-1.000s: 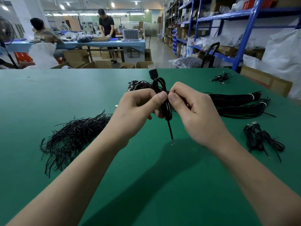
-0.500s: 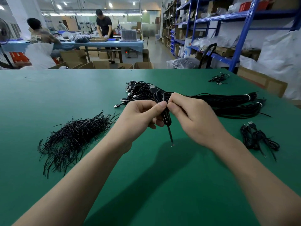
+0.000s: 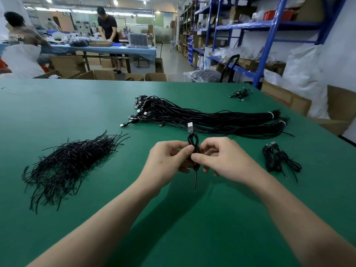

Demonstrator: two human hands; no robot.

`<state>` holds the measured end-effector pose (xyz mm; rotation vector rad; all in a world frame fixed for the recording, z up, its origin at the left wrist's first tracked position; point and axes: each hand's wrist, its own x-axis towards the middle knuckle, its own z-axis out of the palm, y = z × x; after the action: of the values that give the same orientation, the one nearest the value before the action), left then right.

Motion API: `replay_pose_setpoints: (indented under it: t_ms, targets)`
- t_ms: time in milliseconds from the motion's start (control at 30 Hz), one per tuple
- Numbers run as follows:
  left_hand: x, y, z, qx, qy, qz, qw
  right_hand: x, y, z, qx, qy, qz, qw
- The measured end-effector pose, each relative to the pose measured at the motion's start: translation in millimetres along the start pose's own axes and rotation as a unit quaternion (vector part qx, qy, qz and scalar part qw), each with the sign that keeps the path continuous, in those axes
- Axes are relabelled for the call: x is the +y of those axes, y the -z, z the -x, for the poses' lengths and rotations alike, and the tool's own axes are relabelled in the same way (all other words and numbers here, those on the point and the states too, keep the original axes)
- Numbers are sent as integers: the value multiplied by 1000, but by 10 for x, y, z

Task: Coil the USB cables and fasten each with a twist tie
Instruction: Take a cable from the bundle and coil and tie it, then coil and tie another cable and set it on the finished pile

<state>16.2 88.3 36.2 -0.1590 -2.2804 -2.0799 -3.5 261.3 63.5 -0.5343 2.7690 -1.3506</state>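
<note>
Here we see both hands above the green table point(image 3: 96, 112), close together, with one coiled cable point(image 3: 193, 140) between them. The left hand point(image 3: 165, 162) pinches the coil at its middle with thumb and forefinger. The right hand point(image 3: 221, 160) pinches it from the other side, with its fingers curled. The cable stands nearly upright. Its loop and the silver plug point(image 3: 190, 126) rise above the fingertips, and a thin tail hangs down below the hands. The fingers hide the middle of the coil, so we cannot tell what is wrapped there. To the left, well apart from the hands, lies a pile of black ties point(image 3: 71, 162). Behind the hands lies a long bundle point(image 3: 202, 118) of straight cables, with the plugs at its left end. To the right, near the right forearm, lie some finished coils point(image 3: 279, 158).
</note>
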Motion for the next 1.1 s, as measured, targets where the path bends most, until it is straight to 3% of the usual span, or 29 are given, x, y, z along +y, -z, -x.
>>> replay_pose_setpoints:
  t_ms: [100,167,300,500,600,700,833,967,1100]
  targets:
    - [-37,-36,11,-78,29,3,997,134,56,19,41,-39,26,998]
    - [-73,-29,2,-91,29,-67,993,271,152,29,81,-72,58,992]
    - [-118,36,-25,-78,20,-162,983,643,448,18,158,-132,254,945]
    - [-202,139,-88,-68,20,-208,976,939,704,3,143,-232,426,863]
    - [-245,158,-108,-60,11,-227,972,873,813,-4,89,-274,455,843]
    - [-266,175,-121,-53,-4,-252,966,779,789,-39,103,-227,472,846]
    - [-222,268,-152,-31,-12,-286,958,595,504,-138,117,-109,429,889]
    - [-188,270,-247,-12,-26,-319,947,602,290,-288,29,-102,421,901]
    - [-242,88,-602,-39,-47,-410,910,732,314,-464,44,-106,404,907]
